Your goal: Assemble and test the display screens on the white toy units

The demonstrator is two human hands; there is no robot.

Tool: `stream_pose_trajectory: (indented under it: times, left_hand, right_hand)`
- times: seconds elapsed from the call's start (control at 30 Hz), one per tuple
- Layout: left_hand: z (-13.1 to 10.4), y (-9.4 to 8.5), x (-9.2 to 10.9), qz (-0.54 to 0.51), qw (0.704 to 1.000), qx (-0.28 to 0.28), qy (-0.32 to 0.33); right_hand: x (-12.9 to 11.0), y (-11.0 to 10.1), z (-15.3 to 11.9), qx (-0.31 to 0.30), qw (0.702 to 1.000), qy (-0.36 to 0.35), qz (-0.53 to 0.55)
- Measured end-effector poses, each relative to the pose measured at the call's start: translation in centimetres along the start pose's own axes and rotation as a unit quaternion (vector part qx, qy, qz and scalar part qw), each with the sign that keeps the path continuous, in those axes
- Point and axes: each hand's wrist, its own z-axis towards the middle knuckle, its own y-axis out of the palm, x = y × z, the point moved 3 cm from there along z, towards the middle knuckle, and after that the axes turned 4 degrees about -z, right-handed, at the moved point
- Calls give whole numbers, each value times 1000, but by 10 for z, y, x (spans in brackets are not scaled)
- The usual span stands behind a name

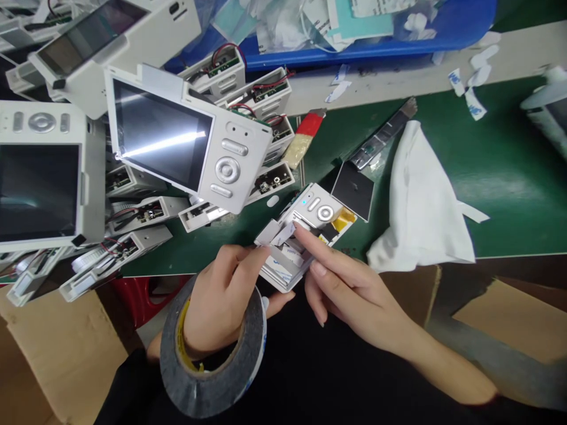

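1. The left hand point(221, 295), a tape roll point(212, 354) around its wrist, grips the near end of a white camera shell point(305, 233) at the green mat's point(487, 165) near edge.
2. The right hand point(349, 289) presses its forefinger on the shell, other fingers loosely curled.
3. A white cloth point(420, 206) lies just right; finished cameras point(177, 136) are piled to the left.

A green-topped workbench point(509, 171) (glare streaks on it) meets brown cardboard point(509, 313) at its near edge.

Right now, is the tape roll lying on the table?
No, the tape roll sits around the left hand's wrist like a bracelet.
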Motion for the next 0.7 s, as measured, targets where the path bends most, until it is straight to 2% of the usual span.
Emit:
stream_pose_trajectory:
  times: [0.13,0.27,0.47,0.7]
  left_hand:
    - [1,0,0,11,1000,9,16]
    - [1,1,0,18,1000,10,17]
    - [0,2,0,17,1000,16,7]
    - [0,2,0,4,1000,12,3]
  right_hand:
    - [-2,0,0,0,1000,-27,-15]
    - [-2,4,-1,-34,997,-48,42]
    - [0,8,-3,-98,978,-31,184]
    - [3,10,2,-89,972,11,215]
